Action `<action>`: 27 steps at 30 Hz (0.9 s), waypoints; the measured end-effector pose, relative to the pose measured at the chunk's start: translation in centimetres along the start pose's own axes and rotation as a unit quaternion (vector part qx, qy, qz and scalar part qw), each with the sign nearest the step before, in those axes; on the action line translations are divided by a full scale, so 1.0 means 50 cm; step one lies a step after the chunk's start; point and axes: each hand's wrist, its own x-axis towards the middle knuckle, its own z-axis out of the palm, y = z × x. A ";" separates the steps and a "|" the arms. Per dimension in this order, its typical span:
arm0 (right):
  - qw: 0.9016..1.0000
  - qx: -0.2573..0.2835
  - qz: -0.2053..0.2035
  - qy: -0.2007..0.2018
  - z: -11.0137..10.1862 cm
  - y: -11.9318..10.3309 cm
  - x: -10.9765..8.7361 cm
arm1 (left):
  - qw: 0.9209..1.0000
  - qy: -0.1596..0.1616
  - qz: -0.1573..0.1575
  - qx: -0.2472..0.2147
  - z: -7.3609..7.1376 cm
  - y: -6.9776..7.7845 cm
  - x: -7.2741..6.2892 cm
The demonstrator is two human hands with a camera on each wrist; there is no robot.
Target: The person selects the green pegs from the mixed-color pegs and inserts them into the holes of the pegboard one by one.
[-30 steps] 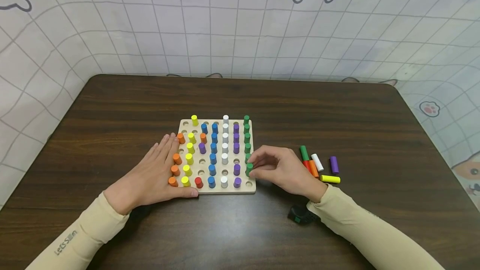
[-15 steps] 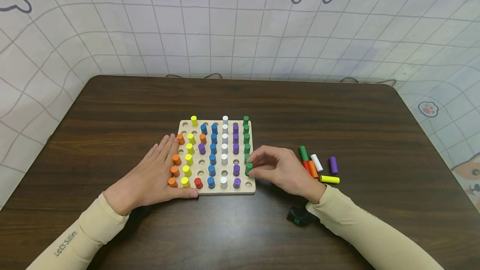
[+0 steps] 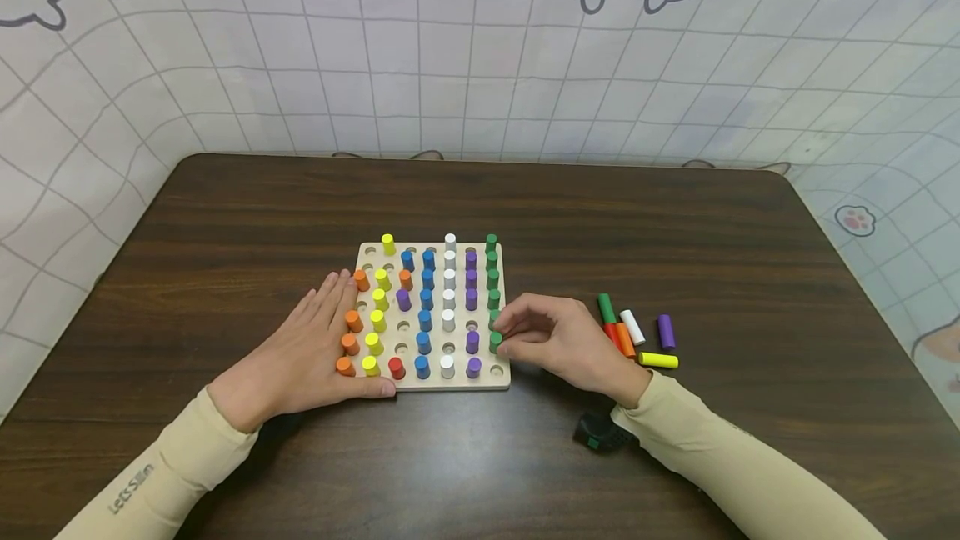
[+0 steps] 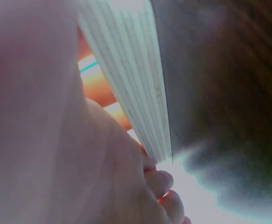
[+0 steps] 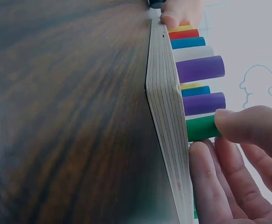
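Observation:
A pale wooden pegboard [image 3: 485, 382] carries rows of coloured pegs. My left hand [image 3: 303, 355] lies along its left side, fingers straight and thumb at the front edge, beside the orange pegs [image 3: 350, 344]. In the left wrist view those fingers reach past the board's layered side. At the right column, my right hand [image 3: 566, 344] pinches a green peg [image 3: 496, 343] standing in the second hole from the front. The right wrist view shows the thumb on that green peg [image 5: 202, 128], next to a purple peg [image 5: 203, 103]. Part of the green peg behind it is hidden by fingers.
Loose pegs lie to the right of the board: green [image 3: 606, 307], red, orange, white [image 3: 632, 327], purple [image 3: 666, 332] and yellow [image 3: 658, 361]. A black device [image 3: 602, 432] sits under the right wrist. Beyond the dark table's far edge [image 3: 480, 162] hangs a white grid-patterned cloth [image 3: 480, 48].
The pinched green peg stands slightly lower than a second ago. Both hands stay in place; the whole view has shifted a little.

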 end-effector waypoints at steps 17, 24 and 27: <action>0.998 0.005 -0.015 0.059 -0.043 -0.026 -0.020 | 1.000 0.008 0.012 0.011 -0.002 -0.002 0.001; 0.996 -0.030 -0.011 0.079 -0.080 -0.039 -0.025 | 1.000 0.006 0.005 0.008 -0.006 -0.008 -0.002; 0.995 -0.050 -0.007 0.084 -0.095 -0.040 -0.031 | 1.000 0.006 0.006 0.008 -0.006 -0.008 -0.004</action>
